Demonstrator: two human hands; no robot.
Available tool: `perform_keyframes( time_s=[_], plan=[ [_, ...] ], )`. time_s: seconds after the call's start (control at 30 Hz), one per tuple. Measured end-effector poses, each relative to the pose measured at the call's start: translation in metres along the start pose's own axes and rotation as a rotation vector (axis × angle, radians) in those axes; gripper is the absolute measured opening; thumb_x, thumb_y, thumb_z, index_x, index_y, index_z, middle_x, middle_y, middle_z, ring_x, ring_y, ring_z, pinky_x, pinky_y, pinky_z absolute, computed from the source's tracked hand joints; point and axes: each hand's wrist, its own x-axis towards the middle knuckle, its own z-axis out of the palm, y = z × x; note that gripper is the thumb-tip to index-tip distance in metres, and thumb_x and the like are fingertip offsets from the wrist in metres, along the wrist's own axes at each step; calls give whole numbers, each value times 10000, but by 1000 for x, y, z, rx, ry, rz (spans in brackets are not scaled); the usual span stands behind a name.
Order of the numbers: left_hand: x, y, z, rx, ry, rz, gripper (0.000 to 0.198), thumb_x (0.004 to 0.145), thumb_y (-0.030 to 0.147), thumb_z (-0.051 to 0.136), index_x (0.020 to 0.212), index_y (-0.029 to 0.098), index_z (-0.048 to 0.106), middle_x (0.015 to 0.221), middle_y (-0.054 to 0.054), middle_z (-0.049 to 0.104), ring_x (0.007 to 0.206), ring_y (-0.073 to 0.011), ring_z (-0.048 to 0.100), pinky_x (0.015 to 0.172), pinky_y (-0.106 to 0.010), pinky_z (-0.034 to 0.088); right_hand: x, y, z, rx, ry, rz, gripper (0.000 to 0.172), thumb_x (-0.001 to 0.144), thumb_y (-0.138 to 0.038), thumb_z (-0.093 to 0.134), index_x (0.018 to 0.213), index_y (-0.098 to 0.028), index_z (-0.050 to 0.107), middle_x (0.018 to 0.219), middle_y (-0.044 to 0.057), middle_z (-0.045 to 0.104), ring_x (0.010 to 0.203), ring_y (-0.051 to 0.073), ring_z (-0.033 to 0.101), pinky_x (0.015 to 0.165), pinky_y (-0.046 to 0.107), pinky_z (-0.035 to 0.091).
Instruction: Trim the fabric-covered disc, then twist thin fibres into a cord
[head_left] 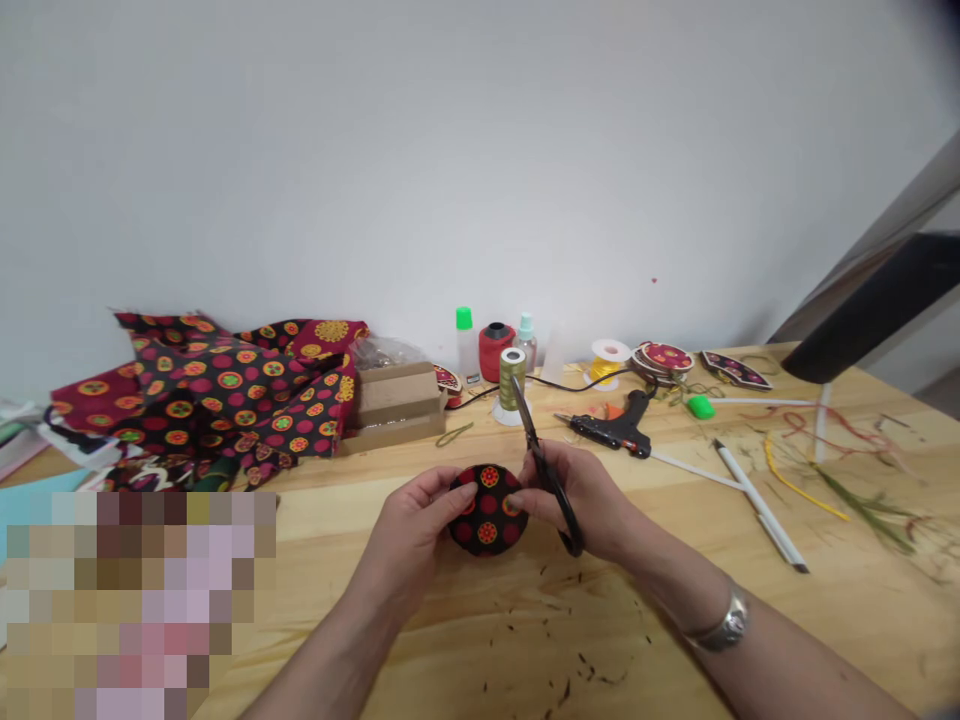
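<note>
A left hand point(416, 525) and a right hand point(581, 490) grip a round, fabric-covered disc point(488, 515) between them, held above a pale wooden table point(420, 640). The left hand pinches the disc's left edge, thumb laid across the front; the right thumb presses the opposite edge, while the same hand carries black-handled scissors point(555, 480), blades angled up and away. The scissors' tip overlaps a spool of olive thread point(512, 385) — whether it touches is hard to tell from this angle. The disc shows red and yellow flower motifs on black, much like the heaped cloth point(232, 380) at left, beside a cardboard box point(397, 405). A silver cuff point(727, 620) circles the right wrist. Dark snippets point(566, 690) dot the tabletop near the hands. Along the wall stand a green-capped bottle point(466, 350), a red spool point(496, 352) and a spool of yellow cord point(609, 368). A black glue gun point(611, 430) lies on its side beyond the right hand — near it, a bright green piece point(701, 406).
</note>
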Motion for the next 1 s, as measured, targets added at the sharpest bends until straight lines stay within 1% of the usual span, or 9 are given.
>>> perform_keyframes(
  time_s=[0.1,0.17,0.27,0.4,0.5,0.67,0.73,0.83,1.0],
  plan=[
    [0,0,-1,28,-44,-20,190,668,225,737,833,150,680,756,-35,716,653,-134,626,610,-225,466,-1,-1,0,17,-28,-6,227,655,-261,691,702,-169,489,607,-47,478,549,85,403,512,217,343],
    [0,0,-1,70,-86,-50,228,673,244,737,868,137,686,778,-58,722,669,-149,635,628,-243,476,-1,-2,-1,19,-37,-13,221,661,-260,684,706,-170,488,607,-47,482,546,83,404,506,213,345],
    [1,-1,-1,86,-114,-79,282,674,262,737,913,117,696,824,-91,729,693,-172,646,670,-280,497,-1,-3,-3,-7,-10,-33,192,674,-243,669,721,-170,498,613,-46,486,554,86,421,517,212,363],
    [-1,1,0,41,-95,-82,282,670,267,740,902,113,706,835,-97,732,695,-179,650,689,-305,515,0,-3,-9,-29,19,-46,180,688,-251,659,732,-172,503,641,-35,510,579,98,464,544,222,390],
    [-3,3,1,21,-82,-83,258,682,280,730,873,106,713,800,-95,731,666,-170,645,655,-286,515,1,-2,-10,-41,16,-49,192,696,-274,661,739,-176,501,642,-33,519,580,102,470,549,227,390],
    [-5,6,3,-44,-86,-55,328,764,406,629,882,114,720,830,-109,728,678,-167,634,608,-257,500,-1,-5,-10,-28,11,-37,205,692,-285,666,735,-177,497,630,-37,511,567,98,456,537,225,380],
    [-6,6,4,-26,-77,-57,305,733,387,668,887,129,720,832,-95,730,678,-163,633,609,-250,496,-2,-7,-9,-29,0,-35,204,683,-279,670,727,-171,503,627,-37,502,564,95,446,528,221,376],
    [-5,5,4,44,-58,-67,253,676,306,734,868,140,723,783,-64,732,651,-141,627,604,-224,483,-3,-10,-8,-16,-38,-43,202,682,-272,669,725,-163,505,635,-36,499,566,91,434,522,216,369],
    [-4,4,3,101,-45,-64,218,678,309,729,827,151,731,731,-43,726,600,-114,604,563,-194,452,-2,-10,-9,-31,-18,-39,252,684,-346,687,722,-160,521,614,-33,504,559,94,431,517,221,355]
  ],
)
